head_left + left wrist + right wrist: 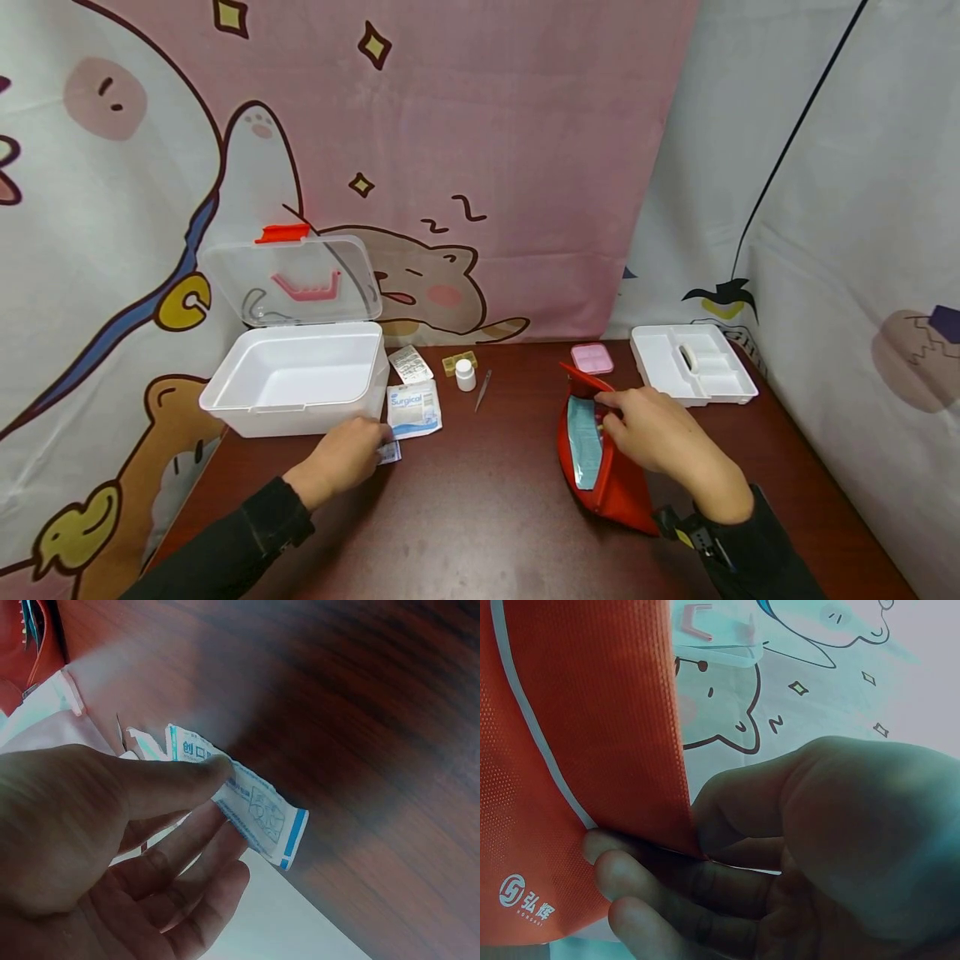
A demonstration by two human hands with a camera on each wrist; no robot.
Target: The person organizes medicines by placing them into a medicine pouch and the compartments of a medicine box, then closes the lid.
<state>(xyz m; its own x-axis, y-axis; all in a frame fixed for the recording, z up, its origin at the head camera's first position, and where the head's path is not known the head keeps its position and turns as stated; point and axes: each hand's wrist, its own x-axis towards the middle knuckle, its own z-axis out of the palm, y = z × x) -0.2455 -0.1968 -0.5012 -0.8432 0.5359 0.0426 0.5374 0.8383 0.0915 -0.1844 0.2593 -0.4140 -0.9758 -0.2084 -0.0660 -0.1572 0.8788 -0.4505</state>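
Note:
My left hand (345, 460) pinches a small paper adhesive-bandage packet (262, 810) between thumb and fingers, low by the front right corner of the white box (300, 421). Blue bands mark the packet's two ends. A flat packet printed "Surgical" (414, 410) lies just beyond this hand. On the right, my right hand (663, 429) grips the upper edge of a red pouch (626, 496). In the right wrist view several fingers lie along the pouch's outer face, while the thumb is behind the edge. The pouch gapes, showing a light-blue packet (583, 446) inside.
The box's clear lid (307, 262) stands raised. Beyond the packets are a printed sachet (410, 364), a yellow case (457, 362), a white bottle (465, 377) and tweezers (483, 392). A pink case (592, 358) and a white divided tray (660, 379) sit back right.

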